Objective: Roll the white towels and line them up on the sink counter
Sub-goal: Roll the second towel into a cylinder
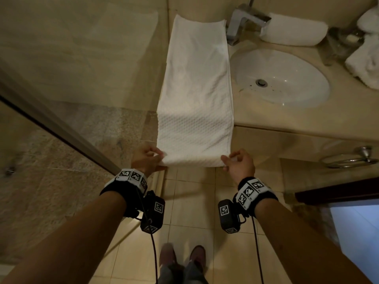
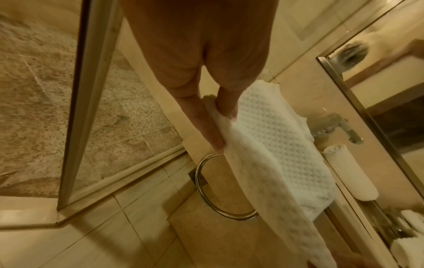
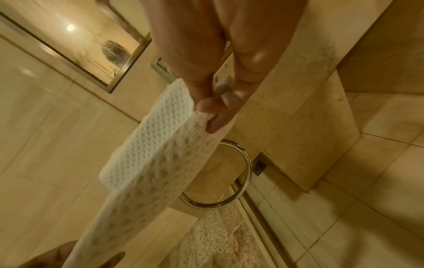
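A long folded white towel [image 1: 196,83] lies flat along the left end of the sink counter [image 1: 287,119], its near end hanging past the front edge. My left hand [image 1: 150,158] pinches the near left corner of the towel [image 2: 263,145]. My right hand [image 1: 235,160] pinches the near right corner of the towel [image 3: 165,145]. A rolled white towel [image 1: 293,29] lies behind the basin beside the faucet [image 1: 242,21]. More white towels [image 1: 367,60] sit bunched at the far right of the counter.
The white basin [image 1: 281,78] is sunk in the counter right of the flat towel. A glass shower door [image 1: 61,124] stands to the left. A chrome towel ring [image 1: 348,160] hangs under the counter front on the right. A glass [image 1: 338,46] stands near the bunched towels.
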